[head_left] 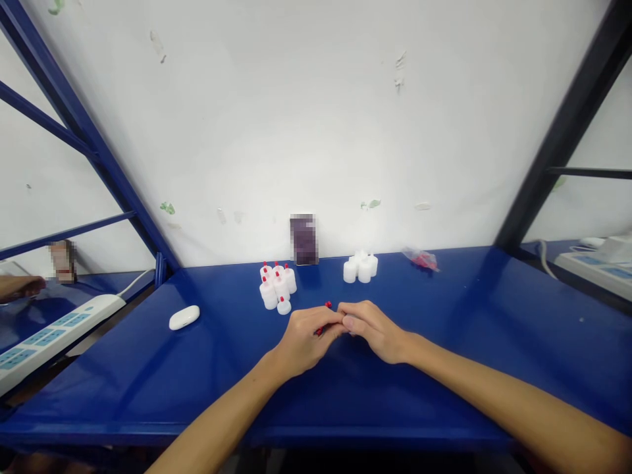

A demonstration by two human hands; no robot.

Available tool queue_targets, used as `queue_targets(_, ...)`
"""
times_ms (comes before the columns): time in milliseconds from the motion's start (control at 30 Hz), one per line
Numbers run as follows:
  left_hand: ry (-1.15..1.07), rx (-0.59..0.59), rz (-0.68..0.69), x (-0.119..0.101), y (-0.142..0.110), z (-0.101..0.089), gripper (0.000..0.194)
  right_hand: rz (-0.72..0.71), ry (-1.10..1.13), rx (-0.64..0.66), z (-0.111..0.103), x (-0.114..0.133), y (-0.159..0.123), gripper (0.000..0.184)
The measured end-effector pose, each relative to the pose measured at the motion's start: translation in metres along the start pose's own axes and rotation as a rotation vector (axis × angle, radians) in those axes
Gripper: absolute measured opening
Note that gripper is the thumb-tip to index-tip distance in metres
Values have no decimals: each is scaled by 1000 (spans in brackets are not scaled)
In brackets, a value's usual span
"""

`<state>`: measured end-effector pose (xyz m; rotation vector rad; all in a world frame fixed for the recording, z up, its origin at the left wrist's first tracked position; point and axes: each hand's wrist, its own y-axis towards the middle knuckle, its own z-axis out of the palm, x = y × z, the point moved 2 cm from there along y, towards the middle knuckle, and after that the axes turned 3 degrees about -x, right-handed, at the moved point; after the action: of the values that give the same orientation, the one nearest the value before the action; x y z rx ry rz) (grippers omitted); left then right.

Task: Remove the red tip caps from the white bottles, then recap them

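Observation:
My left hand [307, 339] and my right hand [378, 334] meet above the front middle of the blue table, fingertips touching. Both are closed in a pinch; whatever sits between the fingers is hidden. Small red pieces [328, 305] show just beyond the fingers, and another bit of red peeks out under my left fingers. Behind my left hand stand several white bottles with red tips [280, 286]. Just in front of them is a low white cap with a red tip [284, 307]. Farther back, to the right, several white bottles [364, 271] stand without red tips.
A clear bag with red pieces [423, 261] lies at the back right. A phone [305, 240] leans against the wall. At left are a white earbud case [184, 318] and, beyond the blue frame, a power strip [59, 332] and another person's hand [22, 288].

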<state>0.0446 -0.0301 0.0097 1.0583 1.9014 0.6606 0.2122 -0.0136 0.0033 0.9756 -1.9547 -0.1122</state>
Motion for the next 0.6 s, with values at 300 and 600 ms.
queue_targets(300,-69,94,-32,3,-1,5,9,0,21,57,-2,-5,-4,50)
queue_targets(600,-83,163,-82,3,-3,13,12,-1,-21,38,4,-8,-6,57)
